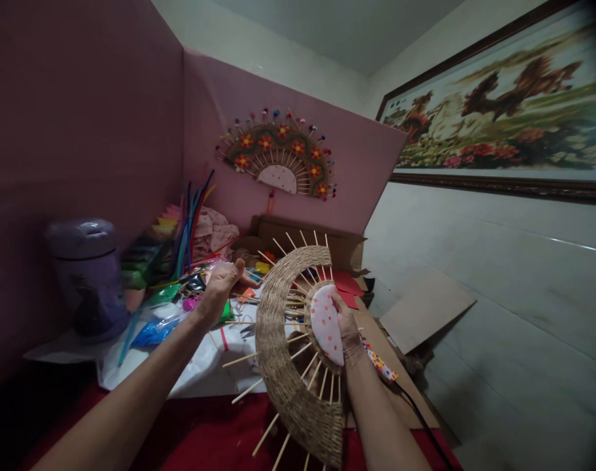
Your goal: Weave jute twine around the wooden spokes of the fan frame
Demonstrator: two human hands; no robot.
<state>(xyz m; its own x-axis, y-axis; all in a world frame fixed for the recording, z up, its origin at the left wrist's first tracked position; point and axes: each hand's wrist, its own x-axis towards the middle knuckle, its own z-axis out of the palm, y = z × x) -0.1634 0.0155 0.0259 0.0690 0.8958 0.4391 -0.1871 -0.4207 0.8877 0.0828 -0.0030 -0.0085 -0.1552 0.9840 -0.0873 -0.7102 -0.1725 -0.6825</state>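
Note:
A half-ring fan (273, 320) of woven brown cord on thin wooden sticks is held upright on its side, its arc to the left. My right hand (345, 320) grips the white, red-spotted half disc (324, 324) at its centre. My left hand (224, 288) is at the upper left of the arc, its thumb and fingers closed near the end of one stick. Bare stick ends stick out past the cord. On the pink board hangs a finished-looking fan (278, 154) with orange flowers and coloured beads.
Purple lidded container (89, 281) at the left; pipe cleaners (184, 229) and bags of coloured clay (155, 330) beside it. Cardboard (400, 386) lies on the right with a flower-patterned tool and its black cable (422, 418). Red cloth (199, 435) covers the front.

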